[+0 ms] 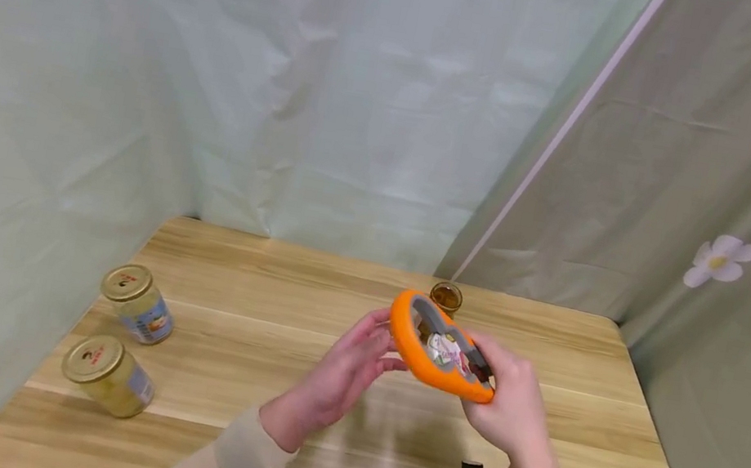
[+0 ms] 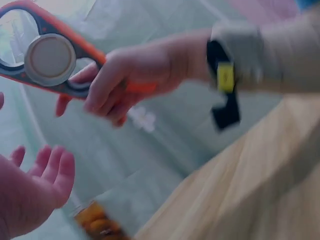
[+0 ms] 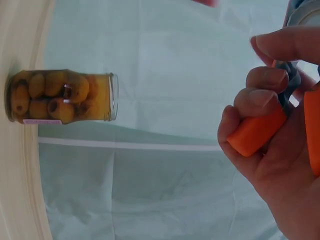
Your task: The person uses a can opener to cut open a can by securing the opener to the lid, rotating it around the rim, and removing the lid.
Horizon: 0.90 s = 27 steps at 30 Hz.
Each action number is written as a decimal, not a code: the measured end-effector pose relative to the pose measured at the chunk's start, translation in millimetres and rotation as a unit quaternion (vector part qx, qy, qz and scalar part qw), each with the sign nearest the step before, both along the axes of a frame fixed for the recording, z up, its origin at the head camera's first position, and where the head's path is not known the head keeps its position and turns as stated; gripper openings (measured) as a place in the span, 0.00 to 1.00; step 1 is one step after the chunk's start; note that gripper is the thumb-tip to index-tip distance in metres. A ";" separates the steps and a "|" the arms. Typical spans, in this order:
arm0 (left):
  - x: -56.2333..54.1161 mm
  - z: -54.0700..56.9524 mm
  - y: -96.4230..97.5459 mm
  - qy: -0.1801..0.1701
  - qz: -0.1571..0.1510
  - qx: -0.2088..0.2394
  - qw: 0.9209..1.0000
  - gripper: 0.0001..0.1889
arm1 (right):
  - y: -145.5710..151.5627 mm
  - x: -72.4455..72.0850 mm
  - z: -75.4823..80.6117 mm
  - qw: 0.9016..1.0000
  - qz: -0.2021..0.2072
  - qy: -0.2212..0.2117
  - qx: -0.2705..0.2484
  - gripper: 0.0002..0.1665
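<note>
At the left of the head view I see two glass jars standing on the wooden table (image 1: 248,279). The upper jar (image 1: 142,306) has a blue label and its gold lid (image 1: 127,282) on, with pale yellow stuff inside. The lower jar (image 1: 117,388) is shut with a gold lid too. It also holds something pale yellow, but I can't make out what.

Near the middle, my left hand (image 1: 339,370) is up, its fingers loose and gripping nothing. It is very close to the left end of the orange jar opener (image 1: 429,370). The left wrist view is blurry, but I think there is a gap between them.

The opener is up in the air, a bit right of the middle and low in the frame. A round lid (image 2: 50,59) sits in it, so I'd say the step in hand is getting that lid out. That calls for my left hand to push or pull the lid while the other holds the opener steady.

Just behind the opener stands a small open jar (image 1: 446,299) with no lid on. The right wrist view shows round brown fruits (image 3: 52,89) in yellow juice.

Farthest right, my right hand (image 1: 507,390) has its fingers wrapped around the opener's orange handle (image 3: 255,134).
</note>
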<state>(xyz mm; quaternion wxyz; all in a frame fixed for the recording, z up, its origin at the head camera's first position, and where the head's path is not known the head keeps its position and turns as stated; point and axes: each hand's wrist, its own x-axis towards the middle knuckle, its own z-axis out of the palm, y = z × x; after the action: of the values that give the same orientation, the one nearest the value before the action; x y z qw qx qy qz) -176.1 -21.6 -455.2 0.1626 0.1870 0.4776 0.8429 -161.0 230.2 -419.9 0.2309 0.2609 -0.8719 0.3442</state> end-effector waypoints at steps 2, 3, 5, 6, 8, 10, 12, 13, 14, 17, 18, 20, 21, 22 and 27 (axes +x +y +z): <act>6.3 1.7 3.4 -0.040 -0.057 0.035 0.997 0.22 | 0.0 -0.6 0.2 0.999 0.015 0.030 0.019 0.35; 8.9 2.3 5.0 -0.055 -0.082 0.046 0.994 0.21 | -0.2 -0.8 0.3 0.999 0.018 0.040 0.028 0.35; 12.5 2.5 8.3 -0.079 -0.121 0.062 0.988 0.18 | -0.7 -0.8 0.1 0.997 0.016 0.054 0.044 0.36; 14.0 2.4 9.6 -0.089 -0.135 0.070 0.984 0.18 | -1.1 -0.8 0.0 0.997 0.013 0.057 0.050 0.36; 15.9 1.6 11.5 -0.102 -0.154 0.081 0.979 0.17 | -1.7 -0.5 -0.1 0.997 0.007 0.057 0.059 0.36; 16.6 0.1 13.1 -0.107 -0.167 0.094 0.976 0.18 | -2.1 -0.5 -0.1 0.996 0.001 0.055 0.064 0.37; 17.2 -1.5 14.0 -0.115 -0.176 0.109 0.972 0.20 | -2.3 -0.4 -0.2 0.996 -0.004 0.052 0.069 0.37; 16.8 -2.4 14.9 -0.118 -0.180 0.115 0.970 0.20 | -1.8 -1.0 0.1 0.996 -0.006 0.050 0.071 0.37; 16.5 -3.2 15.9 -0.122 -0.183 0.122 0.968 0.21 | -1.3 -1.7 0.4 0.996 -0.007 0.050 0.076 0.38; 16.1 -5.1 18.4 -0.136 -0.196 0.143 0.961 0.23 | 0.2 -3.8 1.4 0.994 -0.008 0.053 0.091 0.38; 15.9 -5.4 19.4 -0.139 -0.201 0.149 0.958 0.24 | 0.6 -4.7 1.9 0.994 -0.005 0.055 0.096 0.38; 16.0 -6.1 20.8 -0.143 -0.207 0.161 0.954 0.24 | 1.3 -6.5 2.2 0.993 -0.002 0.061 0.105 0.38; 15.9 -6.1 21.4 -0.142 -0.211 0.166 0.953 0.25 | 1.3 -7.3 2.3 0.992 0.002 0.064 0.106 0.39; 15.8 -6.2 21.8 -0.141 -0.213 0.167 0.952 0.26 | 1.2 -7.7 1.8 0.992 0.003 0.070 0.110 0.39; 18.4 -7.7 16.2 -0.137 -0.215 0.157 0.954 0.25 | -4.4 -6.3 -1.5 0.989 0.015 0.075 0.124 0.41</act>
<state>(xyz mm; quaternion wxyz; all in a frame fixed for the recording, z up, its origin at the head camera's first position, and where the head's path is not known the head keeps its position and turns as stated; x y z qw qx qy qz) -157.7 -5.4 -462.9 0.3720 0.1911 0.2609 0.8701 -167.3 225.8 -421.3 0.2560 0.3254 -0.8841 0.2167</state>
